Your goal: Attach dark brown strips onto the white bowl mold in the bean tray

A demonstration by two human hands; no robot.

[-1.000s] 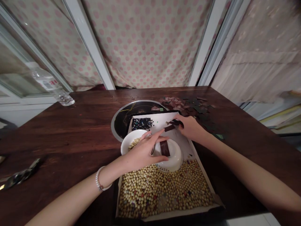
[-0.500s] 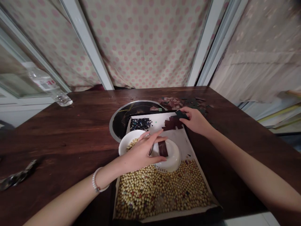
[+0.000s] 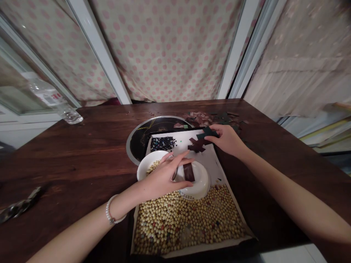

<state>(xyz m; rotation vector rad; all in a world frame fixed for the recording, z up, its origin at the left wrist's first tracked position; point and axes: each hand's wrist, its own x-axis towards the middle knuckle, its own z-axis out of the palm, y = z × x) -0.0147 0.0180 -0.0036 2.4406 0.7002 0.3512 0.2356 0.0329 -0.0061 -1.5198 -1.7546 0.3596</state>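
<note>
My left hand is curved over an upturned white bowl, with a narrow grey item showing between its fingers. A dark brown square piece lies on that bowl beside my fingertips. My right hand pinches dark green strips at the tray's far side. Just below them, a cluster of dark brown cut pieces lies on white paper. A second white bowl holding pale beads sits under my left palm's side. A pearl bracelet circles my left wrist.
A tray of pale wooden beads fills the near end. Dark beads lie on the paper. Behind stands a round black cooktop, with scraps beyond it. A water bottle and metal tool flank the wooden table.
My right hand has moved up and away from the brown pieces, now holding green strips. The brown pieces have shifted into a smaller cluster. My left hand stays nearly still.
</note>
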